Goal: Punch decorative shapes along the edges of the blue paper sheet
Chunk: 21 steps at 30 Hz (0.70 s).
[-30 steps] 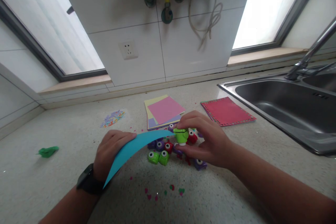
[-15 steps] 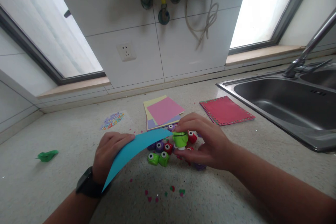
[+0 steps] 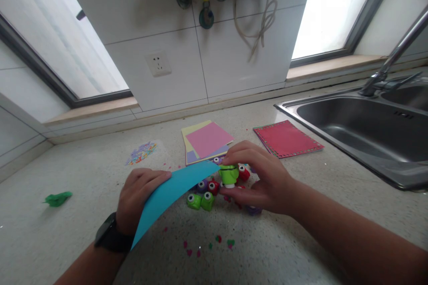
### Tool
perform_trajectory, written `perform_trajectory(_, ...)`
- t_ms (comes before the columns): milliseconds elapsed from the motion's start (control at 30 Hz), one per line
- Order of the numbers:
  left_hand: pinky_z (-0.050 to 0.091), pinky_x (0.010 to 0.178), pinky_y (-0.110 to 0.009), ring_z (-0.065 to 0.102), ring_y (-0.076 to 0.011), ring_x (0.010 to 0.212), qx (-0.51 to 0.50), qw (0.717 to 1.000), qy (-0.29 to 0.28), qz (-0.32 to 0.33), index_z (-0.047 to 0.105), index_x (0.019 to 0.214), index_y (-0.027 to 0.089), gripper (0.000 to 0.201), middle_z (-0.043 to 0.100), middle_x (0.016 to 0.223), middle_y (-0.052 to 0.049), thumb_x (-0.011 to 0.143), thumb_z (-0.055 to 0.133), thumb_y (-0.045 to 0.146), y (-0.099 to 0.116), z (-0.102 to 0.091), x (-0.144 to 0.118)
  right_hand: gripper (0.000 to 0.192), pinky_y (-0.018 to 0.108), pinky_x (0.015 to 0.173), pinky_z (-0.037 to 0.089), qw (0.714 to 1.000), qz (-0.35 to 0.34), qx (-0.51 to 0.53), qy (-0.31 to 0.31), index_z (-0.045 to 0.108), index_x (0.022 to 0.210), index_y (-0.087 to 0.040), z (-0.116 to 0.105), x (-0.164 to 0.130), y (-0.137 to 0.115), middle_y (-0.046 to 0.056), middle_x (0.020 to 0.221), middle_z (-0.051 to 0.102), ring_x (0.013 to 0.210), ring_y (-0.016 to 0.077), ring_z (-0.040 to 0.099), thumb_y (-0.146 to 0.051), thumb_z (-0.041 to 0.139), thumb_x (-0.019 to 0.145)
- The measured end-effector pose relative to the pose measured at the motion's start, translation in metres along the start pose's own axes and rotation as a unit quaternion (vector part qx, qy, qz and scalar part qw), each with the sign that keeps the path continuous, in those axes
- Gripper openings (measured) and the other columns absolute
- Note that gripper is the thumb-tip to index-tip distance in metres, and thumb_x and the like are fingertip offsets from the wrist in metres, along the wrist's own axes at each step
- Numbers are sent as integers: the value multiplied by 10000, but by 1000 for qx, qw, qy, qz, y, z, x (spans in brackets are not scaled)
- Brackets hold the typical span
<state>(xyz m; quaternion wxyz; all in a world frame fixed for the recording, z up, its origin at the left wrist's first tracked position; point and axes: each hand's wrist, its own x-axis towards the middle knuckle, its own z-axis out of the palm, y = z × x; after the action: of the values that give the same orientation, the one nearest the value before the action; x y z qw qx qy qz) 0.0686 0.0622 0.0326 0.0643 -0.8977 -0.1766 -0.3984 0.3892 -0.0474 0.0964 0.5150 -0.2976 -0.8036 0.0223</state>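
My left hand (image 3: 142, 193) is closed on a sheet of blue paper (image 3: 174, 191), which curves up and over to the right. Between the thumb and fingers of my right hand (image 3: 254, 178) is a green craft punch (image 3: 228, 175), its white button pointing down. The far corner of the paper meets the punch; whether it sits in the slot I cannot tell. Below and around them lie more craft punches: green ones (image 3: 207, 201), red ones (image 3: 244, 172) and purple ones (image 3: 202, 185), partly hidden by the paper and my right hand.
Behind the punches is a stack of coloured paper (image 3: 210, 139), with red punched sheets (image 3: 289, 139) to its right. Small paper cut-outs (image 3: 189, 253) are scattered in front. A green crumpled piece (image 3: 57, 199) and a confetti patch (image 3: 142, 153) lie left. A steel sink (image 3: 337, 142) is at right.
Almost nothing differs. The whole view has shifted slightly, while both hands keep their hold on the paper and the green punch.
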Motion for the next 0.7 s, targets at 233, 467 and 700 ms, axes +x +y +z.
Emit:
perform_trajectory(233,469,853,-402,628,-237,940,-5,1000,-4,2,657,1239,203,309,729,1059,-106,944,613,281,1,-1,1,424,339,810,554,1000,3,0,3,569,1181,-205,0,1,0,79,1007,638,939,194,633,-249,781,817)
perform_trajectory(467,461,855,-415,617,-247,960,-18,1000,-8,16,641,1257,178,327,718,1077,-118,934,619,228,3,-2,3,428,338,825,544,1000,11,-3,4,571,1160,-195,0,-1,2,79,1002,633,940,191,623,-235,796,799)
perform_trajectory(700,465,864,-398,617,-235,966,-22,999,-24,11,637,1270,205,335,721,1083,-100,937,606,193,4,-2,5,422,346,830,546,1000,12,10,-18,575,1192,-202,-1,1,2,86,1031,644,957,195,624,-252,775,824)
